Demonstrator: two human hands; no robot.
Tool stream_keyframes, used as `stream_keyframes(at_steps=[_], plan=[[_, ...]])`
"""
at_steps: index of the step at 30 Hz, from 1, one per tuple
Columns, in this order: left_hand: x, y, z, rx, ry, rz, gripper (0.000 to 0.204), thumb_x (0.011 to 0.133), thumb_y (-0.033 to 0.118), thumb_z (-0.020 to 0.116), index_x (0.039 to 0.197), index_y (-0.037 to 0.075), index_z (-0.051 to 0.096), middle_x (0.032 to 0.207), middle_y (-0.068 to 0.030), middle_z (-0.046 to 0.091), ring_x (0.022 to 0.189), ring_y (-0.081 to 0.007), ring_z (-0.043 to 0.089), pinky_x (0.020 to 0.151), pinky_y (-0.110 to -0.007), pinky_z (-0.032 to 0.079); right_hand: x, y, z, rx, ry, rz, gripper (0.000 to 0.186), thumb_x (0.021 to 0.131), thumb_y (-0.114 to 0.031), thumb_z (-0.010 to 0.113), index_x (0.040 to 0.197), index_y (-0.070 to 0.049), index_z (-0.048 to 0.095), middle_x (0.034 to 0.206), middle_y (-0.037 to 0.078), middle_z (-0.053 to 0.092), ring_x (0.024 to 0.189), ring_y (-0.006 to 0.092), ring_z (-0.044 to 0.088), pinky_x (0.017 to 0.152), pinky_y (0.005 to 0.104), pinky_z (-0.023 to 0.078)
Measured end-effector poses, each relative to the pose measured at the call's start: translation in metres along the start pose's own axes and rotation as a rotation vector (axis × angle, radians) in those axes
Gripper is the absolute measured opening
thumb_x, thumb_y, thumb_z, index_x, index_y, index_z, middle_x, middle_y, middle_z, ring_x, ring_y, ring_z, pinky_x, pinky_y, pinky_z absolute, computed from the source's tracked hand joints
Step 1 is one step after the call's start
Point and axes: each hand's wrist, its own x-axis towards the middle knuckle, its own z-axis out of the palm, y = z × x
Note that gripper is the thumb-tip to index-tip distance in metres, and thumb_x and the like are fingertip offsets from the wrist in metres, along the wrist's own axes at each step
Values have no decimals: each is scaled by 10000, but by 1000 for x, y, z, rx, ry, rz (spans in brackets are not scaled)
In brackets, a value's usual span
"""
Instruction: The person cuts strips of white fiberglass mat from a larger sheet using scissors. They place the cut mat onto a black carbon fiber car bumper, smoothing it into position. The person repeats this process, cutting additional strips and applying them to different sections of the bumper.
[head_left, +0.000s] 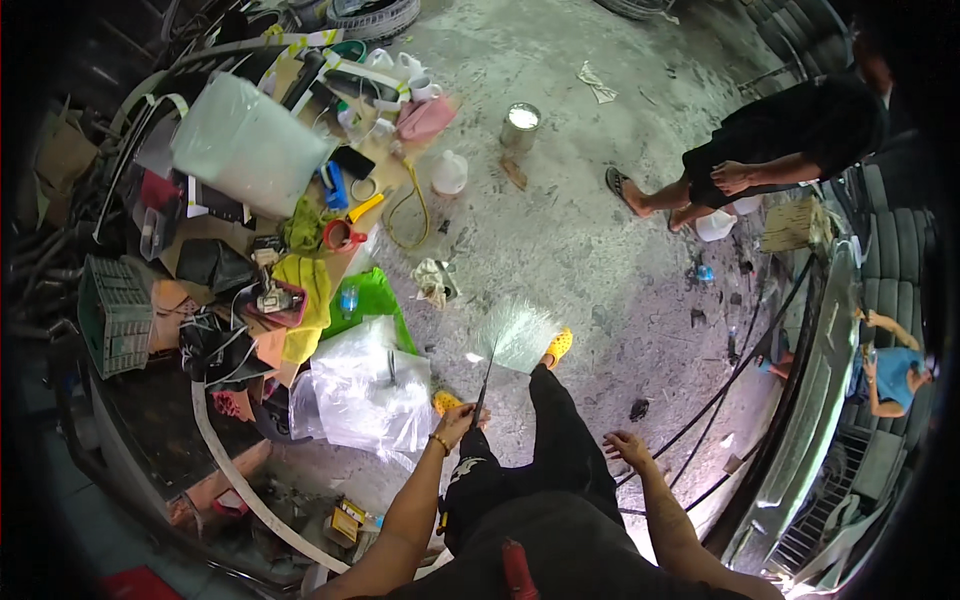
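My left hand (457, 424) is closed around a thin dark rod (485, 383) that points forward and up. Its far end meets, or overlaps in view, a pale, translucent, fibrous-looking sheet (520, 335) in front of my yellow clogs (560, 346); whether they touch I cannot tell. My right hand (627, 449) hangs beside my right leg with loosely spread fingers and nothing in it. Crumpled clear plastic sheeting (362, 390) lies to the left of my left hand, partly over a bright green sheet (385, 300).
A cluttered worktop on the left bears a large translucent bin (245, 145), yellow cloth (308, 300) and red tape (342, 237). Ahead stands an open can (521, 125). A person in black (780, 140) is at upper right, another in blue (893, 375) far right. Black cables (735, 375) cross the right side.
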Motion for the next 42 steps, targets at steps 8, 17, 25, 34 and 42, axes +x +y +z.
stream_keyframes(at_steps=[8,17,25,34,42], plan=[[175,65,107,-376,32,15,354,903,266,651,1061,-51,660,950,-83,684,856,-132,652,764,-235,509,65,-2,-144,-60,-87,157,316,932,-333,594,1096,-64,622,969,65,677,784,162,644,660,299,524],[303,114,182,-461,196,24,136,888,119,615,882,-3,674,760,-62,651,652,-124,603,558,-255,466,44,-433,-29,-680,-877,-562,472,905,-48,494,1377,-40,471,753,99,569,681,163,529,679,292,443],[402,217,207,53,5,92,225,928,219,593,1005,18,656,868,-36,678,755,-128,640,669,-242,498,134,-545,41,-801,-726,-1111,300,905,-246,598,1137,-58,619,1016,186,657,877,344,643,775,409,503],[461,413,228,-333,-174,-66,232,914,88,592,1086,-66,596,997,-176,679,851,-259,689,790,-358,575,156,-565,-258,-172,-22,-728,353,959,-232,563,1266,-58,555,908,84,680,807,140,646,713,293,525],[565,637,227,-74,-247,146,238,916,102,584,1087,-64,590,1072,-178,655,966,-258,671,874,-353,552,223,-825,-409,-36,319,-1098,746,920,-222,616,1479,10,182,752,93,614,620,154,571,600,290,471]])
